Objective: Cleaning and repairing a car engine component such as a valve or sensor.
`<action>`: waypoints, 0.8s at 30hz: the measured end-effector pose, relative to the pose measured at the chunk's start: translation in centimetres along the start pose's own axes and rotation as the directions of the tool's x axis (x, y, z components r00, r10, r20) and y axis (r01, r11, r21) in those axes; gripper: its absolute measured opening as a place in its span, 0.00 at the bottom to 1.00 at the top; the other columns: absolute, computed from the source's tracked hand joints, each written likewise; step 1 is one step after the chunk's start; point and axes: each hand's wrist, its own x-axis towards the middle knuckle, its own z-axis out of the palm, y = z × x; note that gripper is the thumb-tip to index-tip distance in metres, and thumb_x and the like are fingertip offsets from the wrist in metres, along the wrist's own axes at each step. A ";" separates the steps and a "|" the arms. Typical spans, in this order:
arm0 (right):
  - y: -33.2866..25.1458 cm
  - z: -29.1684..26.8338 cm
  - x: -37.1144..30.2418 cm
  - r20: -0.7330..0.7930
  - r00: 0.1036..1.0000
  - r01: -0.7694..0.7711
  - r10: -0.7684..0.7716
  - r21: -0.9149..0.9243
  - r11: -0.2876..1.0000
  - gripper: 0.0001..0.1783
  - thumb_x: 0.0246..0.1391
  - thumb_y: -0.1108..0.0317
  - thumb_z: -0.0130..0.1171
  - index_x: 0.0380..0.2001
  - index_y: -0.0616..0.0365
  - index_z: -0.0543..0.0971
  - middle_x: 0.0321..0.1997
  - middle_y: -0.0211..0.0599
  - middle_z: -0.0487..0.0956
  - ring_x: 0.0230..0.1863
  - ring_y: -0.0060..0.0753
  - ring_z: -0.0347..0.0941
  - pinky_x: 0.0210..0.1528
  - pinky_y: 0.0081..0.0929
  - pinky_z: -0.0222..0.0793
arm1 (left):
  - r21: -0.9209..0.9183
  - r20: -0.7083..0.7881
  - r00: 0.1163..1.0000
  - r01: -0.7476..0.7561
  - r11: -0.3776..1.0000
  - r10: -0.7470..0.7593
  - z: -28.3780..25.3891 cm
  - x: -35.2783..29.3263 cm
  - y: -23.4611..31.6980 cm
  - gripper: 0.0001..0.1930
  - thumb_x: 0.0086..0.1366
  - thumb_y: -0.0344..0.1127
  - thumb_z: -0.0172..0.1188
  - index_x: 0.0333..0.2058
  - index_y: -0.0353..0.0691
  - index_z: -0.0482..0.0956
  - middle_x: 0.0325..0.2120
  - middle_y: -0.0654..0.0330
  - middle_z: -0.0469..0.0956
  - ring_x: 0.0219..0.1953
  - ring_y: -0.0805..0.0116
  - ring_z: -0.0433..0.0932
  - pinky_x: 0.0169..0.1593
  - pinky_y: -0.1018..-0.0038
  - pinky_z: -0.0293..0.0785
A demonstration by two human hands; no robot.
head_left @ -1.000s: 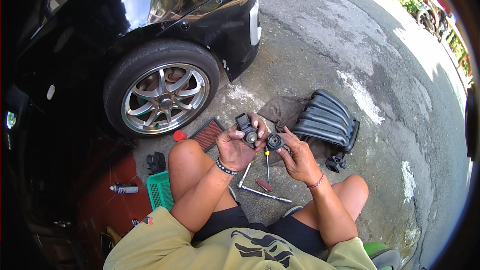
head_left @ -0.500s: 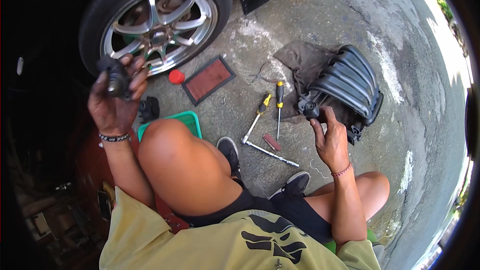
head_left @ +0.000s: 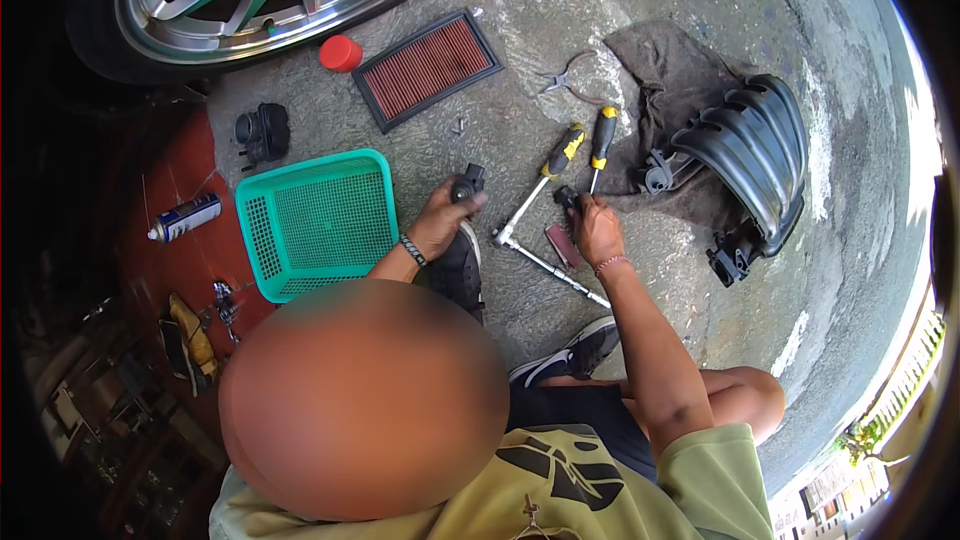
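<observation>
My left hand (head_left: 437, 222) is closed around a black cylindrical plastic part (head_left: 467, 183), low over the concrete and above my shoe. My right hand (head_left: 600, 232) reaches down with its fingers on a small black part (head_left: 568, 198), whose exact kind is hard to make out. Just beyond those fingers is a yellow-and-black screwdriver (head_left: 604, 137), its shaft running toward the hand. Between my hands lie a ratchet wrench (head_left: 563, 150) with a long extension bar and a small reddish-brown block (head_left: 562, 244).
A black ribbed intake manifold (head_left: 750, 160) rests on a dark cloth (head_left: 660, 70) at right. Pliers (head_left: 568, 80), a red pleated air filter (head_left: 425, 68) and a red cap (head_left: 341, 53) lie farther off. A green basket (head_left: 380, 172), spray can (head_left: 186, 217) and black housing (head_left: 262, 133) are left, below a car wheel (head_left: 240, 10).
My left hand has come down and right from beside the wheel, still with a black part. My right hand has moved left, away from the manifold. The view has tilted down.
</observation>
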 end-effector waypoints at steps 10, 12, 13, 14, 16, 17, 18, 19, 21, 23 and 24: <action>1.3 0.1 -1.3 -0.219 0.975 0.042 -0.046 -0.026 0.999 0.22 0.54 0.62 0.62 0.49 0.62 0.76 0.53 0.57 0.76 0.51 0.58 0.74 0.55 0.44 0.70 | 0.906 0.380 0.782 -0.424 -0.025 0.494 0.3 3.5 0.5 0.23 0.56 0.37 0.68 0.48 0.37 0.71 0.44 0.48 0.74 0.51 0.47 0.71 0.57 0.58 0.67; 1.4 -0.4 -1.5 -0.219 0.975 0.026 -0.028 -0.014 1.000 0.22 0.52 0.63 0.64 0.49 0.60 0.76 0.51 0.57 0.75 0.50 0.59 0.74 0.54 0.44 0.70 | 0.894 0.410 0.721 -0.440 -0.087 0.558 0.0 4.0 0.3 0.22 0.55 0.37 0.68 0.46 0.37 0.72 0.45 0.49 0.73 0.52 0.49 0.69 0.58 0.59 0.65; 1.5 -0.6 -1.6 -0.216 0.975 0.042 -0.043 -0.008 0.999 0.22 0.52 0.62 0.64 0.49 0.60 0.76 0.51 0.57 0.75 0.50 0.59 0.74 0.54 0.44 0.70 | 0.881 0.441 0.702 -0.458 -0.119 0.560 -0.3 4.2 0.1 0.22 0.54 0.36 0.68 0.45 0.37 0.72 0.47 0.50 0.72 0.53 0.50 0.68 0.59 0.59 0.64; 1.6 -0.8 -1.7 -0.202 0.979 0.022 -0.023 -0.007 1.000 0.22 0.52 0.62 0.64 0.49 0.59 0.76 0.51 0.57 0.75 0.50 0.59 0.73 0.53 0.44 0.70 | 0.895 0.415 0.692 -0.427 -0.128 0.591 -0.6 4.3 -0.1 0.22 0.54 0.36 0.68 0.45 0.37 0.72 0.47 0.50 0.72 0.53 0.50 0.68 0.59 0.59 0.64; 1.8 -1.0 -1.9 -0.190 0.979 0.069 -0.068 -0.001 0.998 0.23 0.53 0.61 0.64 0.50 0.59 0.76 0.51 0.57 0.75 0.51 0.59 0.73 0.54 0.44 0.70 | 0.924 0.362 0.763 -0.369 -0.099 0.536 -1.3 4.3 -0.5 0.23 0.53 0.37 0.69 0.47 0.38 0.73 0.48 0.52 0.71 0.55 0.50 0.67 0.61 0.58 0.63; 2.0 -1.1 -1.9 -0.210 0.974 0.088 -0.087 -0.003 0.996 0.23 0.54 0.61 0.63 0.51 0.59 0.75 0.52 0.58 0.75 0.51 0.59 0.73 0.54 0.44 0.69 | 0.931 0.344 0.740 -0.349 -0.107 0.578 -1.5 4.3 -0.6 0.23 0.53 0.37 0.69 0.47 0.38 0.73 0.48 0.52 0.71 0.55 0.50 0.67 0.61 0.58 0.63; 2.2 -1.1 -1.9 -0.177 0.979 0.102 -0.101 -0.004 0.995 0.23 0.54 0.61 0.63 0.51 0.59 0.75 0.52 0.58 0.75 0.51 0.59 0.73 0.54 0.44 0.69 | 0.930 0.354 0.748 -0.345 -0.127 0.561 -1.7 4.2 -0.7 0.25 0.53 0.37 0.69 0.49 0.38 0.73 0.49 0.52 0.71 0.56 0.51 0.67 0.61 0.59 0.62; 2.4 -1.2 -1.9 -0.194 0.975 0.100 -0.111 -0.063 0.993 0.24 0.54 0.59 0.63 0.51 0.59 0.75 0.53 0.59 0.74 0.53 0.60 0.72 0.55 0.44 0.69 | 0.937 0.345 0.791 -0.326 -0.129 0.505 -1.7 4.2 -0.8 0.26 0.53 0.38 0.69 0.50 0.38 0.72 0.50 0.52 0.71 0.56 0.51 0.66 0.62 0.59 0.62; 2.7 -1.6 -1.9 -0.225 0.961 0.124 -0.160 -0.166 0.978 0.25 0.56 0.57 0.62 0.53 0.60 0.74 0.54 0.60 0.74 0.55 0.62 0.70 0.57 0.45 0.68 | 0.941 0.329 0.774 -0.316 -0.121 0.541 -1.4 4.1 -0.8 0.27 0.54 0.39 0.68 0.52 0.39 0.71 0.50 0.53 0.71 0.57 0.51 0.66 0.63 0.59 0.61; 2.7 -2.2 -1.8 -0.173 0.969 0.147 -0.178 -0.177 0.973 0.27 0.56 0.56 0.62 0.53 0.63 0.74 0.54 0.62 0.73 0.57 0.64 0.69 0.58 0.45 0.67 | 0.958 0.276 0.799 -0.274 -0.085 0.535 -0.9 3.3 -0.6 0.29 0.55 0.39 0.68 0.54 0.39 0.70 0.51 0.53 0.70 0.58 0.52 0.65 0.64 0.59 0.61; 2.6 -2.6 -1.7 -0.153 0.967 0.170 -0.203 -0.205 0.964 0.26 0.55 0.57 0.63 0.52 0.63 0.74 0.54 0.62 0.73 0.56 0.63 0.69 0.58 0.46 0.67 | 0.956 0.282 0.782 -0.280 -0.091 0.555 -0.3 2.7 -0.5 0.29 0.56 0.40 0.67 0.55 0.40 0.70 0.52 0.53 0.70 0.58 0.52 0.65 0.64 0.59 0.60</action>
